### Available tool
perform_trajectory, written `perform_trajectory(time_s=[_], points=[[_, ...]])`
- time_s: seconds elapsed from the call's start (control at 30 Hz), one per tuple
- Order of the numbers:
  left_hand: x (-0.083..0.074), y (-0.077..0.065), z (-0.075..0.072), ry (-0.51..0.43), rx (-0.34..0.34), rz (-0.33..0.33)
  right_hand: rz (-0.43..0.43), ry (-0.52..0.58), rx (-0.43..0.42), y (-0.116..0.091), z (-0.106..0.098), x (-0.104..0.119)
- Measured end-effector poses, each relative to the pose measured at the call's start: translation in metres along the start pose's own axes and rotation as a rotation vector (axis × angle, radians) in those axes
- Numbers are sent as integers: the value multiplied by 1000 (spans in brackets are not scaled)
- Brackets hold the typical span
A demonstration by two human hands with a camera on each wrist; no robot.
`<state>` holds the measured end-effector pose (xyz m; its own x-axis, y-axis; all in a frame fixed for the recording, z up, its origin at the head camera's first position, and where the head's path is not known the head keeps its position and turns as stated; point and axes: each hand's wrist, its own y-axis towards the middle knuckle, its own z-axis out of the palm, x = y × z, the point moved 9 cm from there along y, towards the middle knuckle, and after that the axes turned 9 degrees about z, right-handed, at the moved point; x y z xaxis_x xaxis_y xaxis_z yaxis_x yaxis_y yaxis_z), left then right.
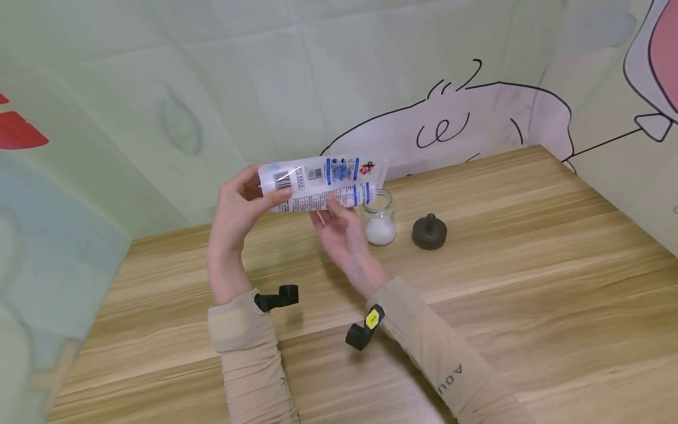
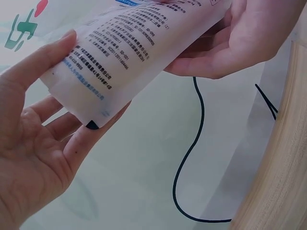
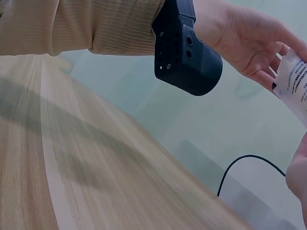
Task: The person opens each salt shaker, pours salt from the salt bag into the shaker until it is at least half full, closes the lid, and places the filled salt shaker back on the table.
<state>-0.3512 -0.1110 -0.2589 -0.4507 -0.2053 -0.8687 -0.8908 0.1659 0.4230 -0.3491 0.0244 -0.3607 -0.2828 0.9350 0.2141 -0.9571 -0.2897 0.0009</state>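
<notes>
A white printed plastic bag [image 1: 318,182], with a barcode and blue labels, is held lengthwise above the table. My left hand [image 1: 233,215] grips its left end, thumb on the near face and fingers behind. From below, my right hand [image 1: 344,238] holds the bag's middle, its thumb on the printed side. In the left wrist view the bag [image 2: 120,57] looks full at my left hand's [image 2: 38,148] end. Just past my right hand stands an uncovered glass jar [image 1: 381,227] partly filled with white grains. The bag's right end overlaps the jar's mouth in view; whether they touch, I cannot tell.
A dark lid [image 1: 429,233] with a knob lies right of the jar on the wooden table [image 1: 529,282]. Behind the table hangs a pale green printed sheet [image 1: 238,100]. Small black cameras [image 1: 278,298] are strapped to both sleeves.
</notes>
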Motion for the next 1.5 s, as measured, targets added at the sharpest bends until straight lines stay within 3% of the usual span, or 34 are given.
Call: perform_trajectory(time_s=[1.5], points=[[1, 0, 1, 4, 3, -10, -21, -28, -55, 0, -6, 2]])
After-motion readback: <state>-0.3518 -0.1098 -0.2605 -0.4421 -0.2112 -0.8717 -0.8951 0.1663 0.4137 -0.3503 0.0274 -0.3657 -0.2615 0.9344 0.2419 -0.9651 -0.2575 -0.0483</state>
